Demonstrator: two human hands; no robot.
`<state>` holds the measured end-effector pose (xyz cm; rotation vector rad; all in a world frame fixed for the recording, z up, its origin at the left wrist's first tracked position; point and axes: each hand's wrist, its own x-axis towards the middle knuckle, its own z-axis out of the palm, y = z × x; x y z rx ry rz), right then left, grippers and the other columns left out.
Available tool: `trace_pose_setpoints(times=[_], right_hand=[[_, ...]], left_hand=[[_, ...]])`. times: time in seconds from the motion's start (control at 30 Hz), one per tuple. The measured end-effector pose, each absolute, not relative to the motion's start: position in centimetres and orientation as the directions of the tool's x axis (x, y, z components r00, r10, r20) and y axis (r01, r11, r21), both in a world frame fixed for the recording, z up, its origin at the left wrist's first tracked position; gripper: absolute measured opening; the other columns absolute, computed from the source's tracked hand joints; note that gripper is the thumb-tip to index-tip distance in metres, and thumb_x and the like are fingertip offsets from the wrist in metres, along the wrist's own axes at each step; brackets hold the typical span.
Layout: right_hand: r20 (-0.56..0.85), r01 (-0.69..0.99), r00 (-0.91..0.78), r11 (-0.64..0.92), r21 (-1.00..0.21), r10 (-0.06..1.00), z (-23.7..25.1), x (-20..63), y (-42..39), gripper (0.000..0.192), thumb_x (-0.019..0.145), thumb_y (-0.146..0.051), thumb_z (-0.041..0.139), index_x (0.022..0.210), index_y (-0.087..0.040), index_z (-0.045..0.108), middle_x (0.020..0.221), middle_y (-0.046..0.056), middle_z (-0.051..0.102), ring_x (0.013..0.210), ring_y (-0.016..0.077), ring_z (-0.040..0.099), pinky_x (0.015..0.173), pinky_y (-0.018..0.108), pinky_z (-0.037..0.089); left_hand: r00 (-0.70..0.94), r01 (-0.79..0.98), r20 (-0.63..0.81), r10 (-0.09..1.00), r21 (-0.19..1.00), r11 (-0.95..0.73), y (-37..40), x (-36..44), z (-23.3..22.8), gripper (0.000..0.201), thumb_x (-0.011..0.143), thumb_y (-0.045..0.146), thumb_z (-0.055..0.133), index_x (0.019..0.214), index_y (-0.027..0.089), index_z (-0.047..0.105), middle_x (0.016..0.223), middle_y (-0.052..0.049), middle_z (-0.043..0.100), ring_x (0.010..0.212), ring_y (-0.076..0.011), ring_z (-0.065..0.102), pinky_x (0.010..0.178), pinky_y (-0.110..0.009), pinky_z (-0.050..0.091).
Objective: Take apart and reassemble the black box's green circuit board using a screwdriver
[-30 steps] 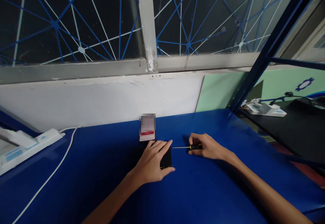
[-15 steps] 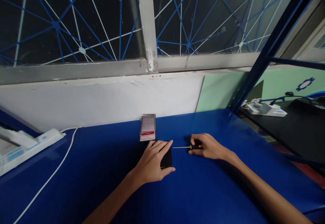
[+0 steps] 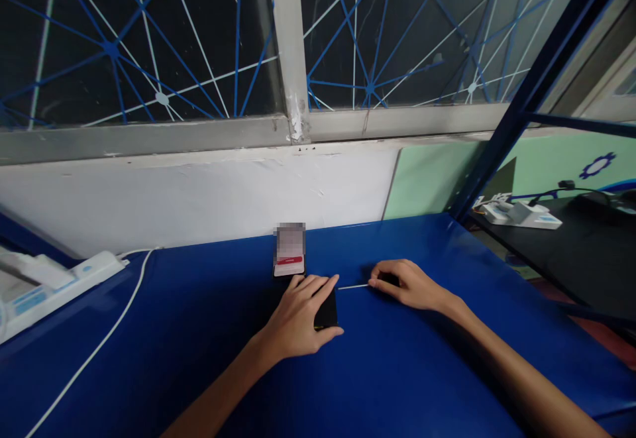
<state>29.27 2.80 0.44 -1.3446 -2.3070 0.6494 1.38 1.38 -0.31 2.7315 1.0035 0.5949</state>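
Note:
My left hand lies flat over a small black box on the blue table, thumb against its near edge. To its right, my right hand is closed around the handle of a thin screwdriver. The metal shaft points left and its tip reaches the black box beside my left fingertips. The handle is hidden under my fingers. Just beyond my left hand stands a small card with a red stripe.
A white power strip with its white cable lies at the table's left. A white wall and a window with blue and white lines rise behind. A blue frame post and a black table with white devices stand at the right.
My right fingers have curled over the screwdriver's handle, which now is covered. The left hand and the black box have stayed in place.

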Motion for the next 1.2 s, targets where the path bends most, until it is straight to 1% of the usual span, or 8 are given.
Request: trace_pose_setpoints(times=[0.07, 0.23, 0.43, 0.57, 0.67, 0.83, 1.07, 1.2], right_hand=[[0.1, 0.702, -0.468, 0.439, -0.561, 0.878, 0.4, 29.4, 2.9, 0.032, 0.092, -0.047, 0.053, 0.088, -0.02, 0.068, 0.082, 0.004, 0.067, 0.066, 0.0146, 0.057, 0.058, 0.025, 0.036], [0.095, 0.696, -0.492, 0.457, -0.554, 0.865, 0.0, 29.6, 3.1, 0.036, 0.087, -0.052, 0.058, 0.079, -0.019, 0.067, 0.079, 0.003, 0.062, 0.062, 0.0125, 0.053, 0.057, 0.024, 0.034], [0.06, 0.732, -0.43, 0.387, -0.56, 0.901, -0.7, 29.5, 3.1, 0.033, 0.079, -0.051, 0.068, 0.083, -0.02, 0.056, 0.066, -0.003, 0.056, 0.055, 0.0104, 0.045, 0.053, 0.022, 0.028], [0.045, 0.739, -0.434, 0.383, -0.554, 0.9, -0.6, 29.3, 2.9, 0.028, 0.079, -0.043, 0.069, 0.086, -0.021, 0.055, 0.061, -0.005, 0.054, 0.054, 0.0102, 0.045, 0.053, 0.022, 0.027], [0.068, 0.748, -0.435, 0.403, -0.528, 0.898, -0.2, 29.0, 2.7, 0.027, 0.081, -0.045, 0.067, 0.089, -0.02, 0.058, 0.062, -0.004, 0.056, 0.053, 0.0107, 0.046, 0.053, 0.023, 0.028], [0.112, 0.737, -0.446, 0.435, -0.518, 0.888, 0.2, 29.0, 2.6, 0.027, 0.091, -0.044, 0.053, 0.086, -0.019, 0.064, 0.07, 0.0, 0.064, 0.056, 0.0116, 0.051, 0.055, 0.024, 0.031], [0.127, 0.72, -0.493, 0.486, -0.495, 0.861, 0.0, 29.4, 2.9, 0.034, 0.089, -0.049, 0.056, 0.079, -0.019, 0.069, 0.076, 0.002, 0.063, 0.059, 0.0116, 0.052, 0.056, 0.024, 0.032], [0.135, 0.733, -0.469, 0.469, -0.493, 0.873, -0.3, 29.5, 3.0, 0.032, 0.081, -0.051, 0.066, 0.079, -0.019, 0.063, 0.076, 0.0, 0.061, 0.06, 0.0115, 0.051, 0.056, 0.023, 0.031]], left_hand=[[0.692, 0.583, 0.31, 0.652, 0.293, -0.758, 1.4, 1.4, -0.4, 0.083, 0.076, 0.047, 0.072, 0.146, 0.024, 0.033, 0.124, -0.011, 0.06, 0.11, -0.0304, 0.055, 0.095, -0.051, 0.042], [0.695, 0.581, 0.307, 0.65, 0.294, -0.759, 1.4, 1.4, -0.4, 0.082, 0.077, 0.046, 0.071, 0.146, 0.025, 0.032, 0.125, -0.011, 0.059, 0.111, -0.0305, 0.054, 0.095, -0.051, 0.042], [0.697, 0.583, 0.298, 0.652, 0.293, -0.758, 1.5, 1.4, -0.4, 0.083, 0.075, 0.045, 0.073, 0.145, 0.024, 0.034, 0.125, -0.011, 0.059, 0.112, -0.0302, 0.054, 0.096, -0.051, 0.041], [0.7, 0.581, 0.302, 0.647, 0.287, -0.762, 1.6, 1.3, -0.6, 0.083, 0.076, 0.046, 0.073, 0.145, 0.024, 0.034, 0.126, -0.011, 0.059, 0.112, -0.0308, 0.054, 0.096, -0.052, 0.041], [0.701, 0.586, 0.29, 0.651, 0.286, -0.758, 1.6, 1.3, -0.7, 0.082, 0.075, 0.045, 0.073, 0.144, 0.022, 0.035, 0.127, -0.012, 0.058, 0.114, -0.031, 0.053, 0.097, -0.051, 0.04], [0.703, 0.591, 0.276, 0.656, 0.286, -0.754, 1.6, 1.3, -0.6, 0.082, 0.076, 0.047, 0.073, 0.144, 0.022, 0.035, 0.128, -0.011, 0.058, 0.114, -0.0303, 0.053, 0.098, -0.051, 0.04], [0.703, 0.596, 0.271, 0.658, 0.279, -0.753, 1.5, 1.4, -0.5, 0.081, 0.075, 0.045, 0.074, 0.143, 0.021, 0.037, 0.127, -0.011, 0.058, 0.114, -0.0306, 0.053, 0.097, -0.051, 0.041], [0.702, 0.597, 0.273, 0.657, 0.276, -0.753, 1.5, 1.4, -0.6, 0.081, 0.075, 0.046, 0.073, 0.143, 0.021, 0.038, 0.128, -0.011, 0.058, 0.114, -0.0305, 0.053, 0.098, -0.051, 0.04]])
